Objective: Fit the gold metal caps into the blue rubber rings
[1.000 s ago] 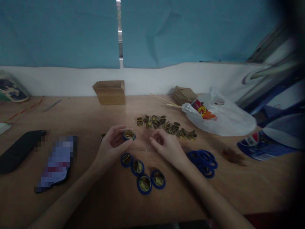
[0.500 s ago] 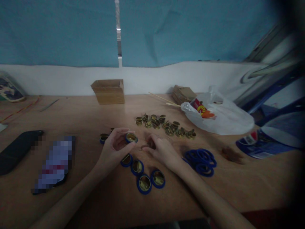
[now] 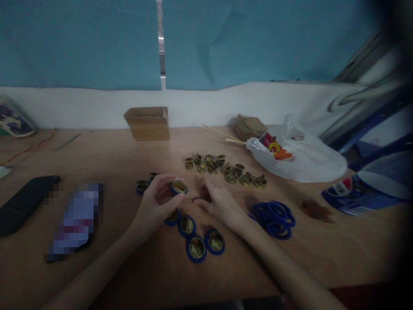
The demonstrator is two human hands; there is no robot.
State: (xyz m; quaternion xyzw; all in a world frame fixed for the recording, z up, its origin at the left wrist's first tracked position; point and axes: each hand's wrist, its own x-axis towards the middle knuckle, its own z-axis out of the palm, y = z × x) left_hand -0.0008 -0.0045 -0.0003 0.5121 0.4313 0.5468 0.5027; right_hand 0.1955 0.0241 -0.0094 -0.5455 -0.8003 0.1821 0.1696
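Blue-rimmed brass badge point(image 3: 178, 187) | pinched in my left hand point(image 3: 158, 202) | right hand point(image 3: 217, 202) loosely curled, empty | risk: fingertip grip slipped, badge dropped among finished badges point(image 3: 196, 239).

Table: a wooden table point(image 3: 106, 159), running up to a white wall strip point(image 3: 97, 107) with a blue curtain point(image 3: 80, 43) above it.
Box: a small open cardboard box point(image 3: 147, 123) at the far edge, against the wall strip.
Bag: a white plastic bag point(image 3: 300, 157) with red and orange print, lying far right; thin wooden sticks point(image 3: 221, 134) lie just left of it, and a brown packet point(image 3: 249, 127) sits behind.
Left side: a black case point(image 3: 24, 202) lies flat, beside a blurred-out flat thing point(image 3: 75, 219).
Far left: a red cord point(image 3: 29, 148) and a thin grey tool point(image 3: 68, 141), apart from each other.
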